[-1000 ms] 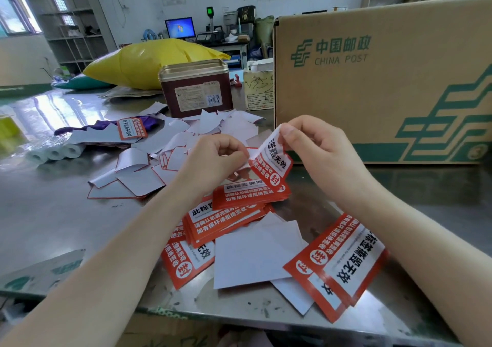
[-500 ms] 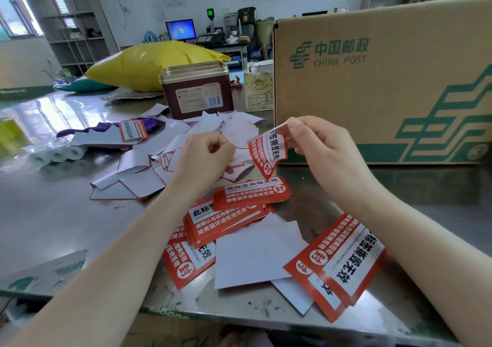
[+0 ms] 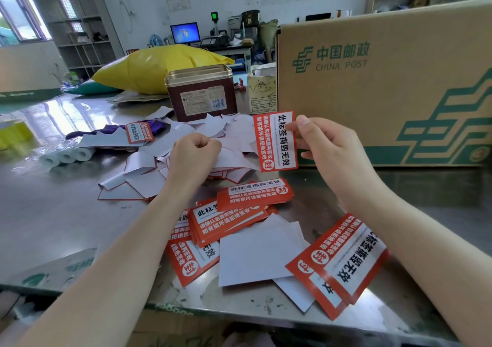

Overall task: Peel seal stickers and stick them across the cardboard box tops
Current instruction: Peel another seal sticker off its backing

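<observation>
My right hand [image 3: 332, 155] pinches the right edge of a red and white seal sticker [image 3: 275, 141] and holds it upright, flat and facing me, just left of the big China Post cardboard box [image 3: 386, 80]. My left hand [image 3: 193, 155] is curled into a fist over the pile of white backing sheets [image 3: 149, 179]. A white backing sheet [image 3: 234, 157] sticks out from its fingers. Stacks of unpeeled stickers lie on the steel table at the middle [image 3: 253, 195] and front right [image 3: 343, 261].
A brown tin [image 3: 202, 93] stands behind the backing pile, with a yellow bag [image 3: 159, 64] beyond it. Three small paper rolls [image 3: 66, 156] lie at the left. Loose white sheets [image 3: 258, 253] lie near the table's front edge [image 3: 239, 312].
The sticker has come off its backing. My right hand has lifted it and turned it flat toward me, while my left hand pulled away left with the backing.
</observation>
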`<state>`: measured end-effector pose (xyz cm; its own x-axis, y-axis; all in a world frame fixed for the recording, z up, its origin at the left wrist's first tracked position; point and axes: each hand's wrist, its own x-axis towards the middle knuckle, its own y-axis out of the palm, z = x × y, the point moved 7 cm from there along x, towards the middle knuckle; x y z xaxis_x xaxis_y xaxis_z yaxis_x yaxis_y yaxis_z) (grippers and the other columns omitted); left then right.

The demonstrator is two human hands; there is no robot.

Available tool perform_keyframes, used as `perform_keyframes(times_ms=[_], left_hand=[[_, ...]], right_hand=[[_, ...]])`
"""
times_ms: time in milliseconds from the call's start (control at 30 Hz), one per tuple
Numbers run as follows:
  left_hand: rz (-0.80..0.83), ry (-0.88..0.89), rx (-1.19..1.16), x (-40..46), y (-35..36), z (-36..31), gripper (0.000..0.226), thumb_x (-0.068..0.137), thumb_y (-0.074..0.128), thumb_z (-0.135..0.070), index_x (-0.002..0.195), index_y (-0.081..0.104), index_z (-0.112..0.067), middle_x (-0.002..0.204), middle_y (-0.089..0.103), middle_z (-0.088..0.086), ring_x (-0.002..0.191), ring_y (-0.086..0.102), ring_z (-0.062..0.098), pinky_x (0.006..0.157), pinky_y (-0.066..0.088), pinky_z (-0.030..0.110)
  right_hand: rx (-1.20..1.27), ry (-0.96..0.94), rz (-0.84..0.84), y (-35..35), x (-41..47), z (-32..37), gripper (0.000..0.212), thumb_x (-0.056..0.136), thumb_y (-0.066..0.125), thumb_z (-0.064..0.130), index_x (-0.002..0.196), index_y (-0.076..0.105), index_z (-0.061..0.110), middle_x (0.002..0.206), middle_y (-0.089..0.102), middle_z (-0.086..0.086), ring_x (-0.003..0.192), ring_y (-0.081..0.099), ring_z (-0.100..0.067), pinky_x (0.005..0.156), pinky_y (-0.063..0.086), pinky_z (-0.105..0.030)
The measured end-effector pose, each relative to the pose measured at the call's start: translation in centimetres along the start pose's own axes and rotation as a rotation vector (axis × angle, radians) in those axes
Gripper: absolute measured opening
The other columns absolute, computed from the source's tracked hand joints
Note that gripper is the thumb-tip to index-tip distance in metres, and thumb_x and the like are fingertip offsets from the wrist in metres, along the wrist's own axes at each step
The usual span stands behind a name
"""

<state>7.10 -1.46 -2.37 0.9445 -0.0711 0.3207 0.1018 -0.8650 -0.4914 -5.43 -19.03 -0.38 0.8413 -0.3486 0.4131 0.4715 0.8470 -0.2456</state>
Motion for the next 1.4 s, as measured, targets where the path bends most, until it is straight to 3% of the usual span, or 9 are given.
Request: perform_keyframes(times_ms=[433, 533, 600, 700, 800, 967, 1100, 1233, 1400], left_hand=[[-0.006, -0.067, 0.005, 0.2, -0.3, 0.6, 0.016, 0.086, 0.050, -0.020, 0.075, 0.056, -0.009, 0.070, 0.048, -0.003, 0.073, 0.043, 0.012, 0.063, 0.036, 0.030], [-0.027, -0.054, 0.006, 0.3, -0.4, 0.6, 0.018, 0.085, 0.050, -0.021, 0.072, 0.055, -0.010, 0.073, 0.050, -0.001, 0.087, 0.049, 0.017, 0.074, 0.043, 0.035], [-0.050, -0.014, 0.022, 0.2, -0.5, 0.3, 0.017, 0.084, 0.051, -0.021, 0.069, 0.054, -0.013, 0.084, 0.053, 0.001, 0.098, 0.049, 0.020, 0.084, 0.043, 0.040], [-0.037, 0.075, 0.060, -0.4, -0.2, -0.8, 0.009, 0.084, 0.052, -0.018, 0.077, 0.056, -0.015, 0.103, 0.046, -0.001, 0.102, 0.042, 0.014, 0.083, 0.034, 0.032], [0.039, 0.212, 0.050, -1.3, 0.7, -2.3, 0.010, 0.085, 0.056, -0.017, 0.078, 0.049, -0.020, 0.104, 0.044, -0.003, 0.100, 0.041, 0.010, 0.078, 0.031, 0.021], [0.137, 0.473, 0.026, -2.6, 1.6, -3.9, 0.009, 0.086, 0.058, -0.022, 0.091, 0.052, -0.026, 0.099, 0.053, -0.013, 0.095, 0.044, -0.008, 0.079, 0.029, -0.003], [0.126, 0.583, 0.004, -3.0, 1.3, -4.6, 0.024, 0.082, 0.049, -0.048, 0.082, 0.060, -0.027, 0.092, 0.050, -0.024, 0.097, 0.047, -0.004, 0.087, 0.034, 0.013], [0.069, 0.615, 0.070, -3.2, 1.2, -4.8, 0.017, 0.084, 0.064, -0.038, 0.081, 0.065, -0.021, 0.091, 0.048, -0.018, 0.099, 0.047, 0.007, 0.088, 0.038, 0.027], [-0.042, 0.663, 0.117, -3.2, 0.7, -5.1, 0.018, 0.085, 0.063, -0.030, 0.083, 0.069, -0.013, 0.098, 0.049, -0.008, 0.100, 0.045, 0.010, 0.085, 0.032, 0.016]], right_hand=[[-0.035, 0.001, 0.023, 0.1, 0.2, -0.3, 0.022, 0.095, 0.040, 0.038, 0.082, 0.057, 0.034, 0.078, 0.063, 0.020, 0.071, 0.061, 0.013, 0.066, 0.053, -0.014], [-0.062, 0.001, 0.027, 0.2, 0.1, -0.4, 0.027, 0.095, 0.039, 0.038, 0.087, 0.062, 0.025, 0.077, 0.064, 0.018, 0.071, 0.062, 0.012, 0.067, 0.053, -0.016], [-0.104, -0.012, 0.033, 0.2, 0.1, -0.3, 0.035, 0.095, 0.039, 0.038, 0.095, 0.063, 0.014, 0.079, 0.065, 0.013, 0.072, 0.062, 0.008, 0.067, 0.053, -0.019], [-0.223, -0.072, 0.042, 0.5, 0.1, -0.1, 0.033, 0.095, 0.040, 0.037, 0.097, 0.063, 0.014, 0.077, 0.060, 0.015, 0.070, 0.062, 0.001, 0.061, 0.051, -0.012], [-0.371, -0.148, 0.051, 0.8, -0.1, 0.2, 0.028, 0.095, 0.041, 0.034, 0.103, 0.062, 0.018, 0.090, 0.056, 0.012, 0.073, 0.054, 0.005, 0.059, 0.040, 0.002], [-0.409, -0.191, 0.065, 1.0, -0.2, 0.5, 0.028, 0.096, 0.043, 0.029, 0.109, 0.063, 0.016, 0.106, 0.057, 0.007, 0.091, 0.053, -0.004, 0.064, 0.041, -0.004], [-0.416, -0.189, 0.065, 1.1, -0.1, 0.4, 0.027, 0.095, 0.043, 0.029, 0.111, 0.062, 0.017, 0.103, 0.056, 0.009, 0.089, 0.052, -0.001, 0.062, 0.041, 0.001], [-0.371, -0.162, 0.073, 1.1, -0.1, 0.3, 0.028, 0.095, 0.044, 0.029, 0.112, 0.061, 0.017, 0.101, 0.057, 0.008, 0.084, 0.054, 0.000, 0.063, 0.041, 0.003], [-0.216, -0.056, 0.054, 0.7, 0.0, -0.3, 0.022, 0.095, 0.044, 0.028, 0.104, 0.062, 0.020, 0.089, 0.066, 0.010, 0.076, 0.065, -0.002, 0.059, 0.054, -0.014]])
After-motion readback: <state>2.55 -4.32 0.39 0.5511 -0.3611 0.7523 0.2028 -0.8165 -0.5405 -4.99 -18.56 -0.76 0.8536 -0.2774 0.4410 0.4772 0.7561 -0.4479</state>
